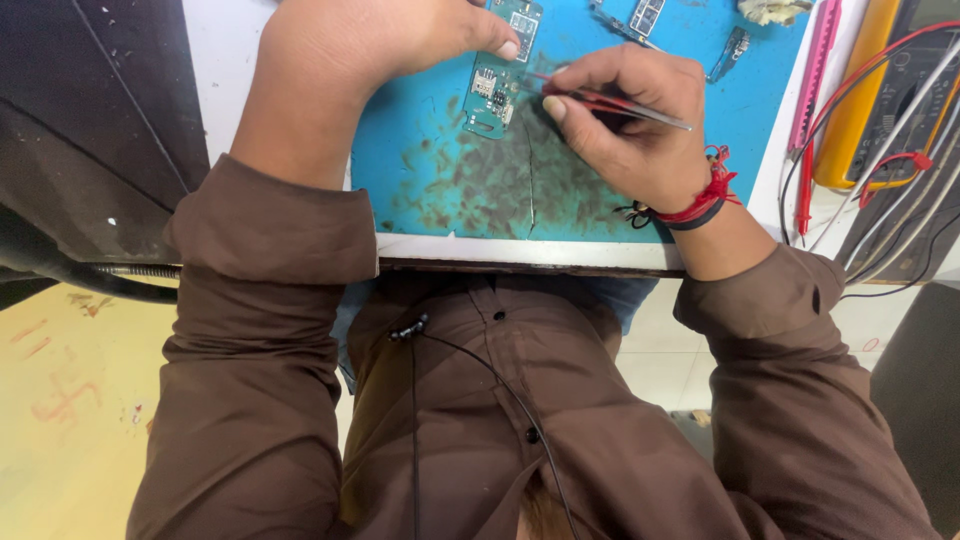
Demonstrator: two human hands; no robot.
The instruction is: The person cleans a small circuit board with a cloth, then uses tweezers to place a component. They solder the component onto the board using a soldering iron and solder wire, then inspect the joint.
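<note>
Your right hand (625, 120) is closed in a pinch on a pair of metal tweezers (615, 105), thumb and fingers curled round the shaft, the tips reaching left toward the small green circuit board (490, 95). That board lies on the blue work mat (480, 190), near its upper middle, and your left hand (360, 50) steadies it from above, fingers loosely bent with one fingertip pressing the board's top edge; it grips nothing. Keep that fingertip firm so the board cannot swing under the tweezers, and rest the heel of your right hand on the mat so only the tips move. Work with a light squeeze; a hard one may make a tiny part spring away.

Further out, the mat is dark with stains around the board, which could hide a dropped piece. More small boards and parts (645, 15) lie near the far edge of the mat, close behind your knuckles. To your right, red and white leads (880, 165) trail over the surface (520, 250) beside a yellow meter (860, 100) and a pink strip-like tool (815, 75); your right sleeve could snag them.
</note>
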